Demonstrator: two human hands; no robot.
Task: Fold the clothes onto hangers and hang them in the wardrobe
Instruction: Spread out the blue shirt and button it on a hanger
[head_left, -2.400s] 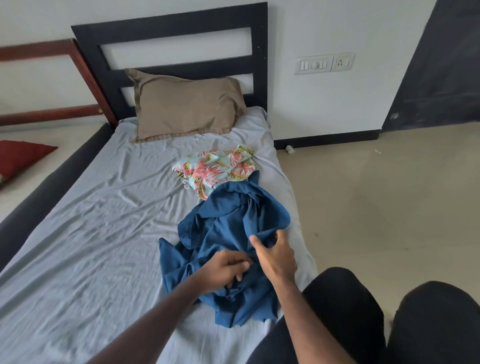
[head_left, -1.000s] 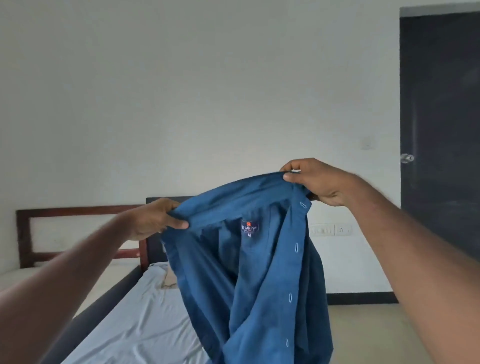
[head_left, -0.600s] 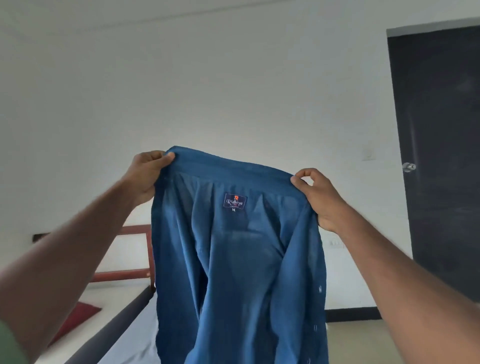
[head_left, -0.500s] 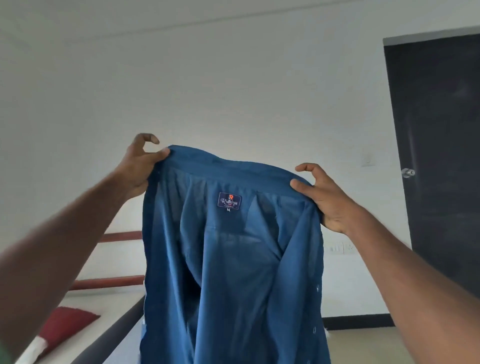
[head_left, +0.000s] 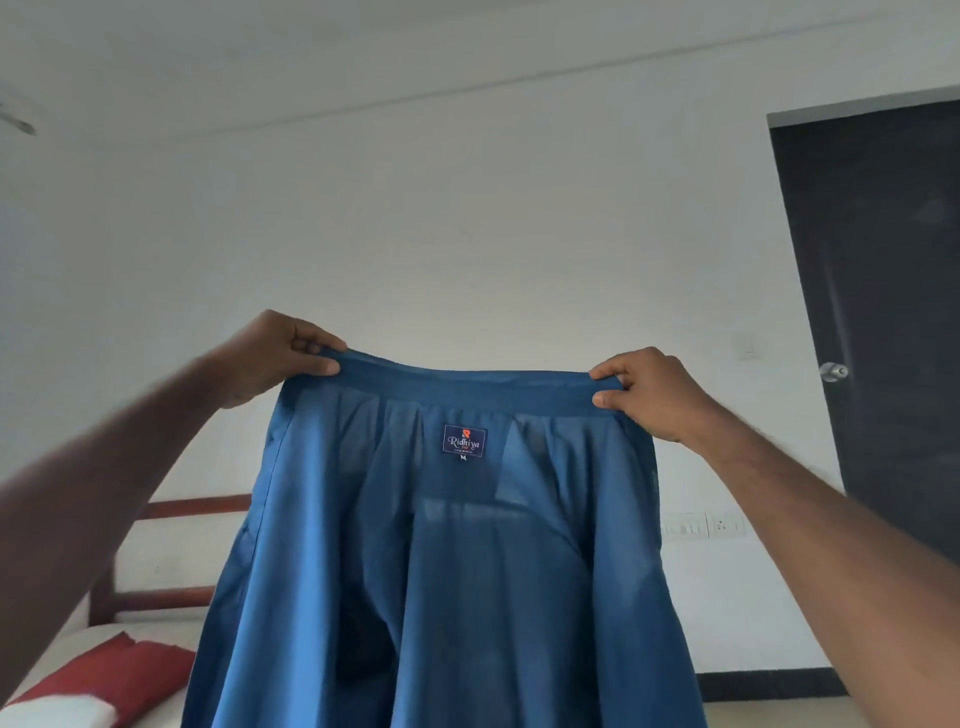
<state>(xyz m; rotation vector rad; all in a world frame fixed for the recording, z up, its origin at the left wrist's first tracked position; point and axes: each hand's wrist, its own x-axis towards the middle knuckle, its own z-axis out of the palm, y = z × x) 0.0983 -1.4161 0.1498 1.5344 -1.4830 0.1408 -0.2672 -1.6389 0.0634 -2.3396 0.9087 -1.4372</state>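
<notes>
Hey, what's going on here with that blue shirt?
A person is holding a blue shirt up in front of themselves, spread wide. The left hand pinches one end of the collar band and the right hand pinches the other, so the shirt hangs open with its brand label facing the camera. No hanger or wardrobe is in view, so the shirt is not yet on a hanger. A dark door stands to the right and a red cushion lies lower left.

Shirt (head_left: 441, 571) hangs between left hand (head_left: 270, 358) and right hand (head_left: 654, 395); door (head_left: 883, 312) right, behind.
</notes>
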